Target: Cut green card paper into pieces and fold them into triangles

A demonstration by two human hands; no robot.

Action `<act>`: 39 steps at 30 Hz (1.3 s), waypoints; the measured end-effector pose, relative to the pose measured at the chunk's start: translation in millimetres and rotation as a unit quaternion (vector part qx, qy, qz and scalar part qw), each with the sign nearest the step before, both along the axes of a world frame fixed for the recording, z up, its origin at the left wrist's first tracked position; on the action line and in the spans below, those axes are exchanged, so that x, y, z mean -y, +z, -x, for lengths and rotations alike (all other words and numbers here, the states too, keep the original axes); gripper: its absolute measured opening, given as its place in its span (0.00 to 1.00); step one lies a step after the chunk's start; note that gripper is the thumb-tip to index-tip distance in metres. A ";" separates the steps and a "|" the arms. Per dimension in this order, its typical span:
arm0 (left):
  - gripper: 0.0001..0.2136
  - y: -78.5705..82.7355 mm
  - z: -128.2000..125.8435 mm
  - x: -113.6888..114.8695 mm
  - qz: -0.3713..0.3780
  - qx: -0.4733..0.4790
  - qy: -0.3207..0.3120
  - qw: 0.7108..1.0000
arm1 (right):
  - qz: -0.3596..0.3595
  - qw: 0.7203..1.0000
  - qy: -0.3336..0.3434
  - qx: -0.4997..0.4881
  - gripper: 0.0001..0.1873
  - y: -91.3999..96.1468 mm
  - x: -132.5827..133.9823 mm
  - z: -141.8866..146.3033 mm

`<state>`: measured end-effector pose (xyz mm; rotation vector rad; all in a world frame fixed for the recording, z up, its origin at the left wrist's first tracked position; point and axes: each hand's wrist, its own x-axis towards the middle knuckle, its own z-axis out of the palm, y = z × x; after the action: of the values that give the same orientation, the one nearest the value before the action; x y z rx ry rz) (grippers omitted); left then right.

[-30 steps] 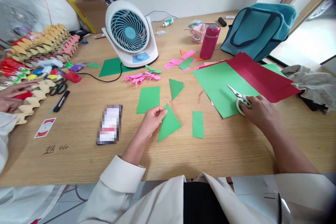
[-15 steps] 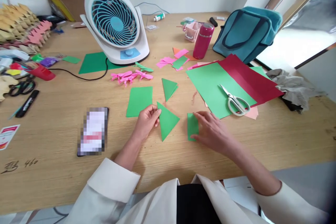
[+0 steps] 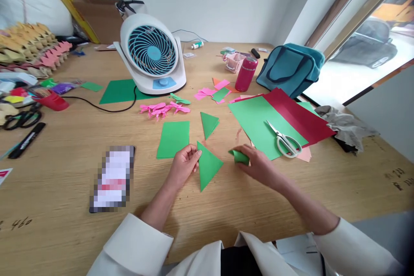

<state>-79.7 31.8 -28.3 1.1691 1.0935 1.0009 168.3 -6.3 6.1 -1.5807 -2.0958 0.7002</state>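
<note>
My left hand (image 3: 183, 165) pinches the upper corner of a folded green paper triangle (image 3: 208, 165) that lies on the wooden table (image 3: 64, 151). My right hand (image 3: 260, 168) has its fingers closed on a small green paper strip (image 3: 239, 156), curling it up off the table. White-handled scissors (image 3: 284, 140) lie loose on a large green sheet (image 3: 258, 123), just beyond my right hand. A green rectangle (image 3: 174, 139) and a second green triangle (image 3: 208, 123) lie beyond my left hand.
A white and blue desk fan (image 3: 152, 54) stands at the back with its cable trailing left. Pink folded pieces (image 3: 161, 108), a red sheet (image 3: 299, 116), a pink bottle (image 3: 246, 73), a teal bag (image 3: 289, 69), a phone (image 3: 112, 178), black scissors (image 3: 19, 119) and a marker (image 3: 27, 139) lie around.
My right hand let go of the scissors on the green sheet, moved left to the small green strip and lifted and curled it. My left hand stayed on the triangle.
</note>
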 end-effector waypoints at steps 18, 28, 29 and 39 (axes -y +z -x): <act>0.15 -6.3 5.3 -4.2 0.035 0.005 -0.012 0.999 | 0.046 0.963 -0.157 -0.214 0.27 -44.4 -73.4 -22.1; 0.15 -7.5 7.3 -4.3 0.046 -0.001 -0.008 0.999 | 0.012 0.981 -0.190 -0.027 0.07 -28.1 -65.8 -20.4; 0.15 -7.4 7.2 -4.3 0.046 -0.001 -0.006 0.999 | 0.021 0.981 -0.189 -0.024 0.05 -26.8 -65.3 -21.3; 0.15 -8.9 9.1 -4.5 0.049 0.008 -0.018 0.999 | 0.080 0.933 -0.250 -0.247 0.16 -10.0 -111.5 -35.4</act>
<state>-88.8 36.3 -37.2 1.0958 1.0937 0.9181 203.6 105.2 -3.8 -1.7047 -1.2361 0.9687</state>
